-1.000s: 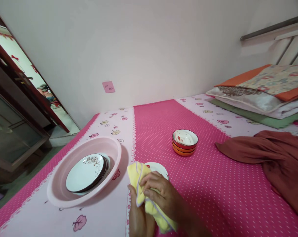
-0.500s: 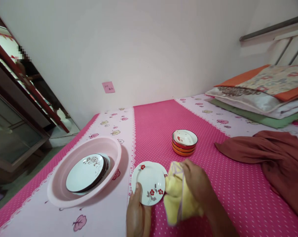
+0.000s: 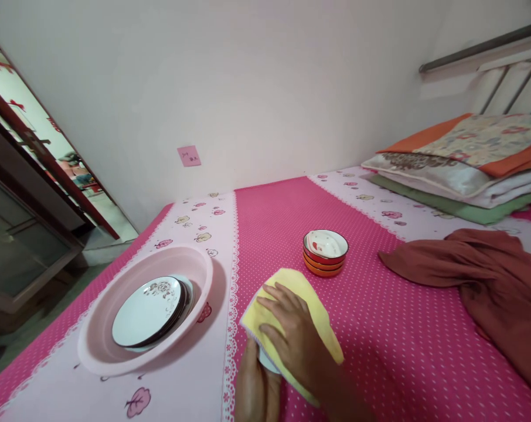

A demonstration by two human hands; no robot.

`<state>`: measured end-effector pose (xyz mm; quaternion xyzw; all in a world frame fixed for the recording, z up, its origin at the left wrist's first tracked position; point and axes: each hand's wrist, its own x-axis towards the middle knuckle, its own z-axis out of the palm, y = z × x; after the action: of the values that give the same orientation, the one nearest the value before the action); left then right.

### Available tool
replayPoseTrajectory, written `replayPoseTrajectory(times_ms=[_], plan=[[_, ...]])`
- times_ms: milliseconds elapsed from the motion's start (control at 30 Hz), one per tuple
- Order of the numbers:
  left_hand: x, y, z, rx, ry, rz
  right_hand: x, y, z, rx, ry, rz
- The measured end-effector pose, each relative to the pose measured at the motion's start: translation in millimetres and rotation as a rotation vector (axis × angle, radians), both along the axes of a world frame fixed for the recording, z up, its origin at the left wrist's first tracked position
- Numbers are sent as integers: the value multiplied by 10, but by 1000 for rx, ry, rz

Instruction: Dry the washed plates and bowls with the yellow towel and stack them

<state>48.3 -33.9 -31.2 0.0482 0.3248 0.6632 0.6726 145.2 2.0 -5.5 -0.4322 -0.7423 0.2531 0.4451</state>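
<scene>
My left hand (image 3: 254, 378) grips a small white plate (image 3: 269, 360) from below. Most of that plate is hidden; only a piece of its lower edge shows. A yellow cloth (image 3: 313, 299) with a pale purple border is draped over it. My right hand (image 3: 292, 331) lies on top, fingers spread, holding the cloth against the plate. Just beyond my hands stands a stack of bowls (image 3: 324, 264), red and orange outside, with a smaller white dish (image 3: 324, 243) in the top one.
At left, a pink basin (image 3: 92, 346) contains several stacked plates (image 3: 145, 313). A reddish-brown garment (image 3: 476, 275) lies on the right of the pink dotted bedspread (image 3: 269, 223). Folded bedding (image 3: 459, 158) is piled at the far right. A white wall (image 3: 257, 88) rises behind the bed.
My right hand has moved left and laid the cloth over the flowered plate, which was uncovered before. Its fingers have gone from pinching the cloth to spreading on it.
</scene>
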Motion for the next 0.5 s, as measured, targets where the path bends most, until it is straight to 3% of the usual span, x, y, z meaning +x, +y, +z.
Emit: replayPoseTrajectory(times_ms=[133,267,367,500], plan=[[-46,34,-144,109,-47,-90,-145,41,-164,100,-304,-32],[-41,21,-184,64,-8,-100,-59,91,-192,100,-258,-68],[-35,-21,-146,-27,143,-130,110,123,-140,-37,-112,-126],[-109,-75,-70,-113,579,-100,309,156,-35,-340,70,-80]])
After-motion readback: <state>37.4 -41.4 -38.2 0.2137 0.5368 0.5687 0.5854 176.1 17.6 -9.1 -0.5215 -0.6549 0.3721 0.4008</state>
